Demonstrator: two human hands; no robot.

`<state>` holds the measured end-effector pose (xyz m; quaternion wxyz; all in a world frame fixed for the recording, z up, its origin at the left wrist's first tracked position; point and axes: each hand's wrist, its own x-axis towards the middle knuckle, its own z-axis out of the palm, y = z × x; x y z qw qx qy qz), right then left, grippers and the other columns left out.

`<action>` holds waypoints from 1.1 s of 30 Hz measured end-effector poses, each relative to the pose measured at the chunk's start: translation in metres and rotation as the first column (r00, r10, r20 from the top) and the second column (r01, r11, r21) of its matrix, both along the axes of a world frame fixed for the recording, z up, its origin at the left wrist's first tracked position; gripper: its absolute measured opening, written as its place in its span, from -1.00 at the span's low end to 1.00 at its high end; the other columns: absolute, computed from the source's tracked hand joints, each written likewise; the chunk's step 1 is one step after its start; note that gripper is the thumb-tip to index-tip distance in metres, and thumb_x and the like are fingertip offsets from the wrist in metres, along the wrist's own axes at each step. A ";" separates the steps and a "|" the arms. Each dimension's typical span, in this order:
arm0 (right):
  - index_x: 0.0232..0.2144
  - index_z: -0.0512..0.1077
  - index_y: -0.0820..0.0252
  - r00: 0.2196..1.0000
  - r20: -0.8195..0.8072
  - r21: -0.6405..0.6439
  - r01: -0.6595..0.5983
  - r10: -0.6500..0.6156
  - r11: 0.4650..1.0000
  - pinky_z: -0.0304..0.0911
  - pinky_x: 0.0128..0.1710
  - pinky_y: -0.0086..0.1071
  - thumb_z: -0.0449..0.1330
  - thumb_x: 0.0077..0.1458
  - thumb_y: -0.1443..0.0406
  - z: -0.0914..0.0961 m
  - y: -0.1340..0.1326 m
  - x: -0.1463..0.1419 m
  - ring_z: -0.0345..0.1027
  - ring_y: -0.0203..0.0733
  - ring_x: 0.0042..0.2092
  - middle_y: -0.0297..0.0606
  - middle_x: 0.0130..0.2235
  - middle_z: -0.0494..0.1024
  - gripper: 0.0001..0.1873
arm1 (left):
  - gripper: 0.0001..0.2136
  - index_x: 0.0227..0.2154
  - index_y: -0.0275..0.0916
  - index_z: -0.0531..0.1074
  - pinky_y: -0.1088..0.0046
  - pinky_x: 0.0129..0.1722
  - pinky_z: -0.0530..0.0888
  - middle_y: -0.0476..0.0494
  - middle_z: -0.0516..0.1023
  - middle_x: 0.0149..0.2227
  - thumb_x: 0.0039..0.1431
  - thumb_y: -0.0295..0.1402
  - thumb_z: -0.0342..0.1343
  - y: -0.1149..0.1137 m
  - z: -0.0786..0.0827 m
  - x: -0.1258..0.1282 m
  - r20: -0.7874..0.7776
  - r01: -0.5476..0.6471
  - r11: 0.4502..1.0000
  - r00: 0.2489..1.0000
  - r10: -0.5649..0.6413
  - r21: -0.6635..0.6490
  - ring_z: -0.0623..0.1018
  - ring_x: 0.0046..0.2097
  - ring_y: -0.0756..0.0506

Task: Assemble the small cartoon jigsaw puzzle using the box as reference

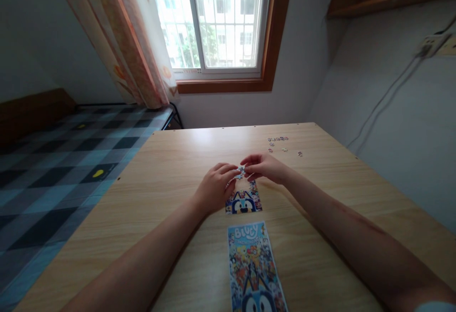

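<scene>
On the wooden table lies a partly built jigsaw puzzle showing a blue cartoon dog. Just above its far edge, my left hand and my right hand meet, fingers pinched together on a small puzzle piece. Both hands hover at the puzzle's top edge. Nearer to me lies a printed reference picture with the same cartoon design.
Several loose puzzle pieces are scattered at the table's far right. A bed with a checked blue cover stands to the left. A window with a curtain is behind the table. A grey wall runs along the right.
</scene>
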<state>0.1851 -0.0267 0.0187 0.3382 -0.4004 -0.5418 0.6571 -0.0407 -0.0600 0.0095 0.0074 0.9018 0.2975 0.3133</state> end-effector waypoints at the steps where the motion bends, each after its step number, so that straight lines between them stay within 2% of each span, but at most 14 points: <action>1: -0.24 0.52 0.22 1.000 0.016 0.014 -0.013 0.013 1.000 0.53 -0.36 -0.40 0.35 -0.01 0.45 0.000 -0.001 -0.001 0.52 -0.26 -0.36 -0.26 -0.36 0.59 -0.77 | -0.69 0.02 -0.21 0.50 0.05 0.08 0.52 -0.19 0.58 0.03 0.26 -0.51 0.07 0.000 -0.001 0.000 -0.002 -0.008 1.000 1.000 0.008 -0.003 0.49 0.05 -0.19; 7: -0.18 0.58 0.15 0.987 0.156 0.131 -0.047 0.026 0.990 0.39 -0.51 -0.50 0.29 0.02 0.46 0.000 -0.001 -0.004 0.42 -0.35 -0.46 -0.36 -0.43 0.53 -0.72 | -0.65 0.10 -0.23 0.45 0.04 0.09 0.51 -0.22 0.57 0.04 0.27 -0.49 0.07 0.001 -0.003 -0.001 -0.007 -0.039 0.999 0.999 0.039 -0.021 0.48 0.06 -0.21; 12: -0.30 0.56 0.22 0.954 0.281 0.129 0.072 -0.106 0.989 0.30 -0.57 -0.53 0.34 0.04 0.38 0.002 0.005 0.003 0.39 -0.36 -0.51 -0.32 -0.47 0.56 -0.89 | -0.70 0.01 -0.24 0.50 0.09 0.08 0.51 -0.19 0.59 0.00 0.24 -0.50 0.08 0.001 -0.003 -0.001 -0.016 -0.056 0.998 0.998 0.056 -0.037 0.50 0.02 -0.19; 17: -0.35 0.49 0.22 0.925 0.355 0.138 0.090 -0.134 0.986 0.11 -0.67 -0.55 0.34 0.01 0.35 0.001 0.005 0.005 0.41 -0.34 -0.56 -0.32 -0.46 0.58 -0.89 | -0.78 -0.11 -0.22 0.57 0.13 0.05 0.52 -0.18 0.63 -0.06 0.24 -0.47 0.09 0.003 -0.005 -0.001 -0.057 -0.057 0.997 0.997 0.054 -0.054 0.54 -0.03 -0.18; 20: -0.44 0.49 0.24 0.910 0.387 0.233 0.062 -0.151 0.971 0.16 -0.60 -0.51 0.33 -0.05 0.40 -0.005 0.005 0.001 0.39 -0.33 -0.55 -0.35 -0.51 0.54 -0.92 | -0.80 -0.17 -0.21 0.60 0.15 0.03 0.54 -0.18 0.64 -0.08 0.27 -0.44 0.08 0.004 -0.007 -0.001 -0.077 -0.056 0.997 0.996 0.052 -0.053 0.56 -0.04 -0.17; 23: -0.50 0.53 0.26 0.876 0.423 0.414 0.043 -0.234 0.909 0.22 -0.46 -0.48 0.35 -0.11 0.42 -0.012 0.005 -0.004 0.39 -0.32 -0.46 -0.34 -0.50 0.56 -0.94 | -0.80 -0.19 -0.20 0.61 0.17 0.03 0.55 -0.17 0.65 -0.08 0.28 -0.43 0.07 0.005 -0.008 -0.001 -0.092 -0.056 0.997 0.994 0.051 -0.058 0.57 -0.04 -0.18; 25: -0.48 0.57 0.26 0.844 0.455 0.492 0.027 -0.283 0.870 0.22 -0.42 -0.47 0.36 -0.09 0.39 -0.016 0.005 -0.006 0.40 -0.29 -0.41 -0.32 -0.47 0.59 -0.96 | -0.80 -0.20 -0.21 0.61 0.18 0.03 0.55 -0.16 0.65 -0.08 0.28 -0.44 0.07 0.005 -0.007 -0.001 -0.099 -0.059 0.996 0.994 0.053 -0.063 0.58 -0.04 -0.18; 33: -0.39 0.64 0.22 0.790 0.532 0.551 -0.049 -0.305 0.833 0.23 -0.38 -0.44 0.32 0.05 0.33 -0.016 0.001 -0.009 0.45 -0.24 -0.37 -0.27 -0.41 0.65 -0.91 | -0.78 -0.13 -0.21 0.60 0.17 0.08 0.54 -0.15 0.65 -0.06 0.27 -0.44 0.08 0.005 -0.008 0.000 -0.105 -0.062 0.996 0.993 0.055 -0.064 0.58 -0.02 -0.17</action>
